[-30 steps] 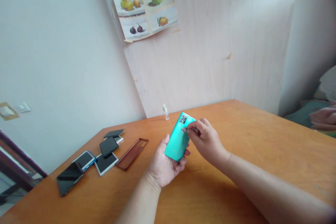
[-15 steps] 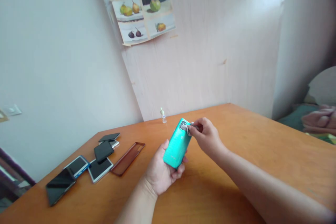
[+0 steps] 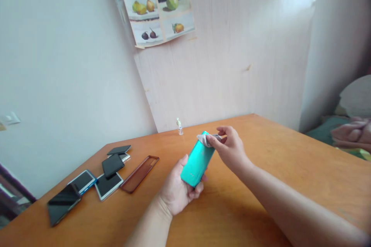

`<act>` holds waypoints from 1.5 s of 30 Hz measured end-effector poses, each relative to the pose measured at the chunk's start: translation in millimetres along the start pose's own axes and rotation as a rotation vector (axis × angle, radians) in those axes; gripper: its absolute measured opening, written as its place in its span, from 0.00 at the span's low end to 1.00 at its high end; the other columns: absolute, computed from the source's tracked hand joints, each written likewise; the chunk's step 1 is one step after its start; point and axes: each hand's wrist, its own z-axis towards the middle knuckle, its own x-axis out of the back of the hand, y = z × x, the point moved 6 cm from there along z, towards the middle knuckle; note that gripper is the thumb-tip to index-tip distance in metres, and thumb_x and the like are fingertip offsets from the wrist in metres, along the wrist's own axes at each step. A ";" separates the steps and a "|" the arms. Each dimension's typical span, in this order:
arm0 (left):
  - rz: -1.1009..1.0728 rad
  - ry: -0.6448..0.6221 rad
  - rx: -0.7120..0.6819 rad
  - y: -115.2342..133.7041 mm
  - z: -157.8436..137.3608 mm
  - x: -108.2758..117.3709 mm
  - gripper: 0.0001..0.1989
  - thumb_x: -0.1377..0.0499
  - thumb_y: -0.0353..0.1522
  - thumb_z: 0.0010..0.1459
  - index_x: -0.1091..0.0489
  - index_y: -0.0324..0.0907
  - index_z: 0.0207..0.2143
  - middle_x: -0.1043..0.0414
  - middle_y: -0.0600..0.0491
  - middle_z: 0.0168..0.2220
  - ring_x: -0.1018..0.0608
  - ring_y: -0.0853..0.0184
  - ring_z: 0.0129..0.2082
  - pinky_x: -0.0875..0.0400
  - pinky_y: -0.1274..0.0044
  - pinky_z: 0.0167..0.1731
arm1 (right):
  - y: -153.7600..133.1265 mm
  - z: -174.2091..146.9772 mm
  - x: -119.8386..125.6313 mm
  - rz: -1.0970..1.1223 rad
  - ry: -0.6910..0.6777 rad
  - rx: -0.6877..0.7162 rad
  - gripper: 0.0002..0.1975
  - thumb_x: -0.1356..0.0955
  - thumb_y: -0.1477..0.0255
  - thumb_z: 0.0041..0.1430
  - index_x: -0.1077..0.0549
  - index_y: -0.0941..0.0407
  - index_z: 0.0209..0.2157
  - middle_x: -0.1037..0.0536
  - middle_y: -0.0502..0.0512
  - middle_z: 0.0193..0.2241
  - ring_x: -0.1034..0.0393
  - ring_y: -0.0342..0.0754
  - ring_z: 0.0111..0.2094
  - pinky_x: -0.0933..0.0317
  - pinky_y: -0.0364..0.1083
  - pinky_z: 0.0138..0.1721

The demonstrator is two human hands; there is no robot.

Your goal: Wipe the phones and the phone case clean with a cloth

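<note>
A turquoise smartphone (image 3: 197, 164) rests tilted in my left hand (image 3: 181, 189), its back facing me. The thumb lies along one edge and the fingers wrap the other side. My right hand (image 3: 232, 146) pinches a small pale cloth (image 3: 204, 140) against the phone's upper end. The cloth covers the camera area, so the lenses are hidden. To the left of my left hand, a reddish-brown see-through phone case (image 3: 139, 174) lies on the wooden table (image 3: 290, 162).
Several phones and tablets lie at the left, among them a black one (image 3: 63, 203), a blue-edged one (image 3: 83, 182) and a white-framed one (image 3: 108, 185). A small clear spray bottle (image 3: 180, 128) stands by the back edge. Fruit pictures (image 3: 159, 17) hang on the board behind.
My right hand has spread the cloth across the phone's top, covering the camera lenses that showed before. My left hand holds the phone in nearly the same place.
</note>
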 end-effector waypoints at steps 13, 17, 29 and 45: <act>0.160 0.088 -0.133 4.4 1.2 6.0 0.25 0.49 0.53 0.59 0.33 0.40 0.42 0.28 0.50 0.30 0.31 0.72 0.19 0.52 0.81 0.16 | -2.4 -19.1 -21.8 0.240 -0.220 -0.188 0.27 0.29 0.51 0.48 0.30 0.56 0.44 0.25 0.54 0.34 0.31 0.49 0.34 0.37 0.46 0.34; 0.222 0.092 -0.140 2.2 0.3 5.8 0.25 0.49 0.52 0.60 0.33 0.40 0.42 0.27 0.50 0.31 0.30 0.72 0.20 0.51 0.81 0.17 | 2.7 -14.4 -18.3 0.315 -0.244 -0.331 0.23 0.35 0.48 0.55 0.31 0.56 0.30 0.31 0.49 0.23 0.36 0.45 0.26 0.44 0.43 0.24; 0.293 0.153 -0.190 5.4 -0.4 11.0 0.24 0.46 0.52 0.59 0.31 0.39 0.40 0.27 0.50 0.32 0.31 0.74 0.21 0.49 0.80 0.18 | -5.1 -25.7 -27.9 0.446 -0.300 -0.292 0.21 0.29 0.52 0.50 0.30 0.55 0.36 0.26 0.50 0.30 0.34 0.44 0.30 0.40 0.42 0.30; 0.203 0.104 -0.201 9.3 -2.5 8.9 0.22 0.45 0.49 0.59 0.32 0.40 0.41 0.26 0.50 0.32 0.31 0.73 0.20 0.48 0.80 0.18 | 6.6 -21.0 -37.7 0.921 -0.372 -0.663 0.15 0.31 0.57 0.52 0.34 0.54 0.29 0.35 0.45 0.22 0.44 0.38 0.16 0.63 0.38 0.12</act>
